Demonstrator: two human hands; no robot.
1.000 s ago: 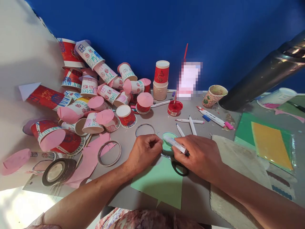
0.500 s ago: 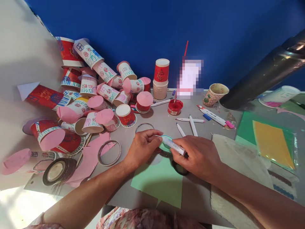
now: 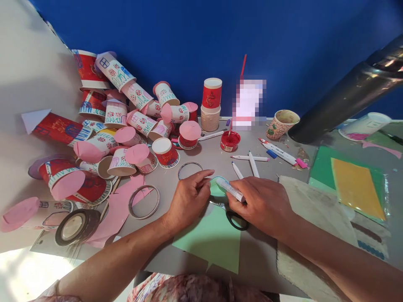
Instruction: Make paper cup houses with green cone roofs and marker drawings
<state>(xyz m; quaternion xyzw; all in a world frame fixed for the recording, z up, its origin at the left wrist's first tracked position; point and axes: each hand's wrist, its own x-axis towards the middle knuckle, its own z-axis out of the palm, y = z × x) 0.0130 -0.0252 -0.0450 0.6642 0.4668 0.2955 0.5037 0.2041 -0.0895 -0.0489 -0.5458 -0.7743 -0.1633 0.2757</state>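
Observation:
In the middle of the table my right hand [image 3: 261, 201] is closed around a white glue stick [image 3: 232, 191]. The stick's tip lies over a small round-edged piece of light green paper [image 3: 216, 183] with a blue line along its rim. My left hand [image 3: 189, 199] is closed at the left edge of that piece, index finger reaching along its top; the fingertips are partly hidden. Scissors [image 3: 237, 222] with black handles lie under my right hand, their blades partly covered. Below both hands is a larger light green sheet [image 3: 217, 247].
Decorated paper cups [image 3: 138, 121] with pink paper tops pile up at the left. Metal rings [image 3: 144, 202] and a tape roll [image 3: 74, 228] lie nearby. Behind are markers [image 3: 250, 158] and a red paint jar [image 3: 230, 141]. A cloth [image 3: 308, 209] and dark bottle [image 3: 343, 92] are right.
My left hand has turned and its fingers have curled in along the green piece. More of the scissors shows between my hands. The glue stick has barely moved.

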